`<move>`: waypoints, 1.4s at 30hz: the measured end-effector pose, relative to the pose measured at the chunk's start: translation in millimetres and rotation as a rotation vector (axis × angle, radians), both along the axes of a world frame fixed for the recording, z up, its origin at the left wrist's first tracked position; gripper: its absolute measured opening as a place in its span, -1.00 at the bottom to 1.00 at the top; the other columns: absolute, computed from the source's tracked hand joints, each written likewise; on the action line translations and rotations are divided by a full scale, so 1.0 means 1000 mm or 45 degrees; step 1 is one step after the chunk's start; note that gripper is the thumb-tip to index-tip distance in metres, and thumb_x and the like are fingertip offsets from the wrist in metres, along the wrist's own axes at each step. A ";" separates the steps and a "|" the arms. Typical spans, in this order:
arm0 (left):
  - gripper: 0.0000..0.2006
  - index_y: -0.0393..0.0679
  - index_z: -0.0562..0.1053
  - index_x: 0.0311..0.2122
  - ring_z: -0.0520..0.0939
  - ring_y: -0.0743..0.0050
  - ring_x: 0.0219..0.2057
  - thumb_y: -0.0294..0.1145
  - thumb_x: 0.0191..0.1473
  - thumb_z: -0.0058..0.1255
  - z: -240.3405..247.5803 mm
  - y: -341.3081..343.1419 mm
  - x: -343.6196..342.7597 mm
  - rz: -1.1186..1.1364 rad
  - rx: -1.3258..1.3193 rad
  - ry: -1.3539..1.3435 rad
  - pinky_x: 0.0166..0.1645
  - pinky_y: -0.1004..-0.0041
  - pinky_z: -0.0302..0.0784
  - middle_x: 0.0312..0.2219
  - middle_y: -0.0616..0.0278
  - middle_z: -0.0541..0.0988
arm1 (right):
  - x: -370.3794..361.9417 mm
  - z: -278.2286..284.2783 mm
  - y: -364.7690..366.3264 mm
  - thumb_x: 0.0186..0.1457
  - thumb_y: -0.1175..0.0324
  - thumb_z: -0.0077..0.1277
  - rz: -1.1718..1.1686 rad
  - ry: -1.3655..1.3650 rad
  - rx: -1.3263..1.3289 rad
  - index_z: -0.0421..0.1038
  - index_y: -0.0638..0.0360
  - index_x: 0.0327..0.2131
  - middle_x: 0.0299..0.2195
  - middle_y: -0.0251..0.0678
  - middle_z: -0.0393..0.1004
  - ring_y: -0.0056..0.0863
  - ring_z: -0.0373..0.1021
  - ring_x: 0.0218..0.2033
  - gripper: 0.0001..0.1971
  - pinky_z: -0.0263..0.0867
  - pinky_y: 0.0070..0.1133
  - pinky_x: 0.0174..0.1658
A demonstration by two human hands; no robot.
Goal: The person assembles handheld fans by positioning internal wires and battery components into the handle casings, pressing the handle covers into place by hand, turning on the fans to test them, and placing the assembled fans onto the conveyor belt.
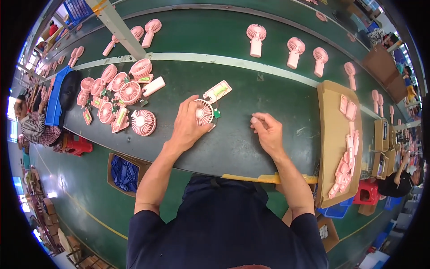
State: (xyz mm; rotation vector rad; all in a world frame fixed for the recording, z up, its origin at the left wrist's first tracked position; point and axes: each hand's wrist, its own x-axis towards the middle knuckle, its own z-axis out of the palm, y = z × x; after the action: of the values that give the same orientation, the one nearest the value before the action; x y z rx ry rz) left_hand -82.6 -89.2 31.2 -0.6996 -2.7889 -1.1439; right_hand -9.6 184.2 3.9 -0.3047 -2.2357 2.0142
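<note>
My left hand point(184, 125) grips the round head of a pink handheld fan point(204, 113) lying on the dark worktop, its fingers around the left rim. The fan's handle point(218, 92) lies open above the head, with a green-yellow battery showing inside. A small green circuit board point(217, 114) sticks out at the head's right side. To the right, apart from the fan, my right hand point(268, 132) hovers over the worktop with fingers bent and tips together. Whether anything small is between them is hidden.
A pile of opened pink fan parts point(118, 89) lies to the left. The cardboard box point(323, 134) at right holds pink casing pieces. Assembled pink fans point(255, 40) rest on the green belt beyond a pale rail point(233, 66). Below left stands a box of blue pieces point(124, 174).
</note>
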 end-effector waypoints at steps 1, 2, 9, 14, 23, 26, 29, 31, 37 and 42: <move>-0.30 -0.17 0.34 0.04 0.33 -0.18 0.24 -0.41 -0.25 0.46 0.004 0.005 0.001 -0.040 0.059 0.007 0.28 0.14 0.35 0.21 -0.13 0.33 | 0.003 0.009 -0.002 0.22 0.50 0.14 -0.010 0.157 0.164 0.53 0.33 -0.11 -0.30 -0.33 0.59 -0.65 0.51 -0.37 -0.81 0.43 -0.68 -0.31; -0.26 -0.15 0.33 0.07 0.35 -0.17 0.24 -0.46 -0.28 0.46 0.007 0.008 0.001 -0.094 0.088 0.047 0.25 0.13 0.38 0.20 -0.09 0.36 | 0.006 0.015 -0.004 0.20 0.52 0.16 -0.028 0.302 0.331 0.53 0.34 -0.12 -0.28 -0.33 0.59 -0.65 0.51 -0.37 -0.81 0.43 -0.68 -0.29; -0.23 -0.13 0.32 0.11 0.41 -0.24 0.21 -0.51 -0.30 0.45 0.058 0.033 0.022 -0.647 0.312 0.326 0.25 0.01 0.39 0.20 -0.10 0.39 | 0.017 0.063 -0.019 -0.02 0.37 0.37 0.100 0.642 0.710 0.52 0.32 -0.10 -0.14 -0.12 0.54 -0.23 0.53 -0.17 -0.59 0.47 -0.44 -0.11; -0.15 -0.16 0.25 0.23 0.34 -0.14 0.29 -0.39 -0.20 0.46 0.048 0.049 0.025 -0.720 0.547 0.308 0.30 0.05 0.33 0.27 -0.17 0.28 | 0.029 0.087 -0.021 0.07 0.41 0.34 0.451 -0.097 -0.403 0.28 0.35 0.16 -0.05 -0.17 0.54 -0.56 0.52 -0.16 -0.37 0.48 -0.57 -0.14; -0.15 -0.28 0.19 0.35 0.55 0.23 0.15 -0.31 -0.01 0.36 -0.015 0.078 0.071 -0.674 0.677 -1.156 0.25 0.25 0.42 0.09 -0.02 0.52 | 0.035 0.085 -0.015 0.28 0.24 0.05 0.030 0.180 -0.977 0.21 0.36 0.18 0.02 -0.08 0.48 -0.37 0.53 -0.10 -0.48 0.54 -0.42 -0.10; -0.48 -0.30 0.36 0.18 0.66 0.38 -0.06 -0.48 0.13 0.25 -0.019 0.085 0.088 -0.766 0.829 -1.580 0.08 0.36 0.56 -0.06 0.12 0.61 | 0.033 0.074 -0.004 0.34 0.18 -0.02 0.076 0.213 -1.019 0.28 0.34 0.12 -0.10 -0.11 0.55 -0.42 0.55 -0.24 -0.55 0.54 -0.46 -0.29; -0.52 -0.29 0.37 0.15 0.68 0.30 -0.08 -0.42 0.17 0.22 -0.016 0.089 0.097 -0.842 0.940 -1.959 0.06 0.34 0.61 -0.07 0.08 0.60 | 0.036 0.074 -0.005 0.35 0.18 -0.01 0.028 0.208 -1.077 0.32 0.29 0.07 -0.13 -0.17 0.56 -0.46 0.56 -0.26 -0.61 0.55 -0.48 -0.29; -0.49 -0.21 0.32 0.19 0.70 0.26 -0.12 -0.32 0.20 0.21 -0.020 0.091 0.100 -0.905 1.001 -2.031 -0.03 0.35 0.65 -0.05 0.06 0.58 | 0.039 0.077 -0.007 0.34 0.18 0.00 0.018 0.206 -1.076 0.32 0.27 0.08 -0.13 -0.17 0.56 -0.46 0.57 -0.26 -0.60 0.56 -0.48 -0.28; -0.41 -0.17 0.25 0.25 0.68 0.23 -0.26 0.09 0.35 -0.11 -0.038 0.093 0.101 -0.571 1.683 -2.008 -0.19 0.30 0.65 -0.13 0.07 0.56 | 0.058 0.085 -0.013 0.33 0.21 -0.04 -0.146 0.178 -0.757 0.09 0.32 0.30 0.12 -0.02 0.44 -0.31 0.54 -0.03 -0.41 0.55 -0.37 -0.06; -0.54 -0.18 0.34 0.18 0.61 0.45 -0.27 -0.03 0.40 -0.13 -0.029 0.092 0.088 -0.108 1.599 -1.699 -0.17 0.38 0.57 -0.12 0.26 0.55 | 0.080 0.067 -0.024 0.23 0.31 0.09 -0.023 0.050 -0.870 0.10 0.33 0.26 0.09 -0.03 0.42 -0.32 0.54 -0.06 -0.38 0.61 -0.42 -0.23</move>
State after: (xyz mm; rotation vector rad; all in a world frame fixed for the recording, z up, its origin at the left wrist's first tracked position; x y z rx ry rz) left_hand 5.0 3.2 2.6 0.2397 -1.5188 -3.6462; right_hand 70.8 160.7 70.5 -0.3309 -1.4398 2.6787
